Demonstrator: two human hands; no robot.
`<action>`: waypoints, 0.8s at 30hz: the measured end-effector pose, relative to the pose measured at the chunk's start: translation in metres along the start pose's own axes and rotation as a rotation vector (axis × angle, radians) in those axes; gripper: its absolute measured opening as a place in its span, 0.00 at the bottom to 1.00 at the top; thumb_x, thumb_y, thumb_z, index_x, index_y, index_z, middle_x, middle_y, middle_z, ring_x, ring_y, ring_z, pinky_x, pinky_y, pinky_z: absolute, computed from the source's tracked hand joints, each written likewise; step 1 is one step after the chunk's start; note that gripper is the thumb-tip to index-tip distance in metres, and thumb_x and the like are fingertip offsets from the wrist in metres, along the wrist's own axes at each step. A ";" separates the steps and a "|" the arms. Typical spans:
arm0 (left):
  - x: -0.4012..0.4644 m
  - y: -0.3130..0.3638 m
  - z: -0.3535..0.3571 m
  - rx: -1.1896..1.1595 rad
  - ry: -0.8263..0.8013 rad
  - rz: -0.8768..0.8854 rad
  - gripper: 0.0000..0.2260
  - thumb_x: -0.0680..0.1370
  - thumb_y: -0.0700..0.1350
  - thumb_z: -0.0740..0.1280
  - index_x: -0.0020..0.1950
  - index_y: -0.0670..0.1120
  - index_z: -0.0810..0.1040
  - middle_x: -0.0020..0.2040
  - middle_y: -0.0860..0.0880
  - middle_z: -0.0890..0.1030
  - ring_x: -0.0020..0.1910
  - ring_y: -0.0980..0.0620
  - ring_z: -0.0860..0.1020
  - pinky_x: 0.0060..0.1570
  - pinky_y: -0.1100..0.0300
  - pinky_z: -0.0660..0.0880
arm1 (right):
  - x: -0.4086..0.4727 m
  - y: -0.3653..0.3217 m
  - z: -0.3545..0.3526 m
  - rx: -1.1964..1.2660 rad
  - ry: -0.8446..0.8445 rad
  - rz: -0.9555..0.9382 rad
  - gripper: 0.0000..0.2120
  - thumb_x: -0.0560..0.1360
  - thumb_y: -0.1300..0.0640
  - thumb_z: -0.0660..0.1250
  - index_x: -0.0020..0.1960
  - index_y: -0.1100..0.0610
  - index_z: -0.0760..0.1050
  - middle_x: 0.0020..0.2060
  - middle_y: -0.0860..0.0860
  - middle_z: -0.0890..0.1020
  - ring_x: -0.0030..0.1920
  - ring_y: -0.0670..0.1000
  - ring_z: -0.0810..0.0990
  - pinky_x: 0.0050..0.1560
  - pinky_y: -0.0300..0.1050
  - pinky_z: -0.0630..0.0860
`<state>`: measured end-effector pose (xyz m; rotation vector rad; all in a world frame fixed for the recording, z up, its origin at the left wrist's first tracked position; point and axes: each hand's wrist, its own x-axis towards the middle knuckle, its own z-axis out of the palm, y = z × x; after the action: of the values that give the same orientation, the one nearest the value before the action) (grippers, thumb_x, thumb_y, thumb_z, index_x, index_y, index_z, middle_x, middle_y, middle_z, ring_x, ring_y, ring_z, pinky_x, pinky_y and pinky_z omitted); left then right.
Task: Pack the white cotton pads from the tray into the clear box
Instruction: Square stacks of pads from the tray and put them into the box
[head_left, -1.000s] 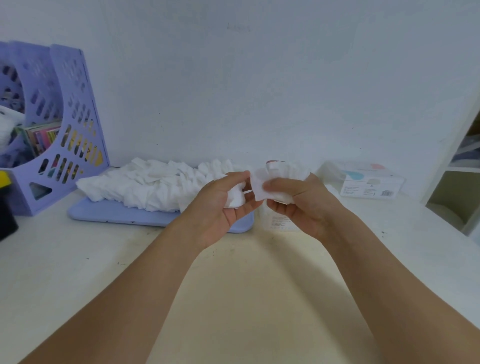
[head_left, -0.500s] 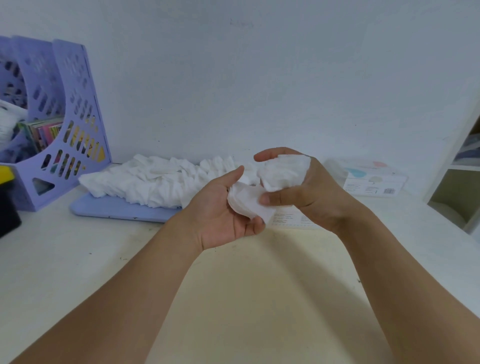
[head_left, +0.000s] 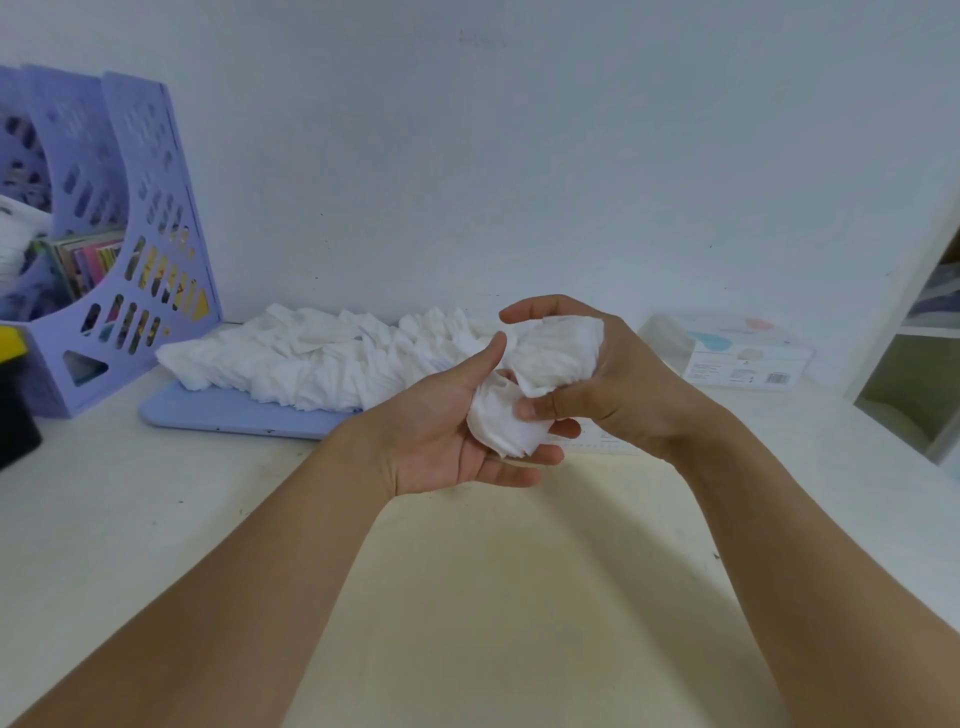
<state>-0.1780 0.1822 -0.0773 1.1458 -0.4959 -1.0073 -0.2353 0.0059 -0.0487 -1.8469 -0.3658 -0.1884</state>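
A long heap of white cotton pads (head_left: 322, 364) lies on the lilac tray (head_left: 234, 415) at the back of the table. In front of it, my left hand (head_left: 441, 431) is palm up with its fingers curled under a small stack of pads (head_left: 506, 431). My right hand (head_left: 634, 384) grips a bigger bunch of pads (head_left: 556, 353) in its curled fingers, and its thumb presses on the small stack. The clear box (head_left: 610, 446) stands behind my right hand; only a strip of its printed lower edge shows.
A lilac perforated file holder (head_left: 135, 234) with books stands at the back left, with a black and yellow object (head_left: 13, 415) in front of it. A clear package with coloured print (head_left: 727, 353) sits at the back right, beside an open shelf unit (head_left: 919, 364).
My right hand has turned and lifted, showing the bunch of pads in its fingers. A small stack now lies on my left fingers under the right thumb. Both hands moved slightly right.
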 end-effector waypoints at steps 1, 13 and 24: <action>0.000 0.000 0.001 0.006 0.000 0.003 0.30 0.81 0.65 0.53 0.69 0.45 0.76 0.60 0.37 0.81 0.45 0.44 0.84 0.40 0.53 0.83 | 0.000 0.001 0.000 -0.007 0.003 -0.001 0.31 0.66 0.77 0.75 0.65 0.57 0.76 0.47 0.56 0.83 0.46 0.56 0.84 0.46 0.74 0.77; 0.002 -0.003 0.000 -0.003 -0.033 0.017 0.31 0.80 0.65 0.55 0.68 0.42 0.76 0.59 0.37 0.81 0.45 0.44 0.83 0.46 0.50 0.83 | 0.001 0.003 0.002 -0.025 -0.042 0.025 0.33 0.67 0.76 0.76 0.66 0.55 0.75 0.53 0.62 0.83 0.53 0.68 0.82 0.44 0.72 0.76; 0.003 -0.004 -0.009 0.003 -0.164 0.058 0.25 0.75 0.48 0.73 0.70 0.41 0.74 0.60 0.38 0.79 0.44 0.48 0.76 0.47 0.50 0.81 | 0.004 0.005 0.001 -0.009 0.000 0.022 0.33 0.63 0.75 0.78 0.64 0.54 0.76 0.48 0.65 0.80 0.38 0.57 0.80 0.31 0.48 0.76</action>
<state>-0.1715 0.1842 -0.0846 1.0502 -0.6577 -1.0545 -0.2294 0.0056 -0.0523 -1.8589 -0.3450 -0.1754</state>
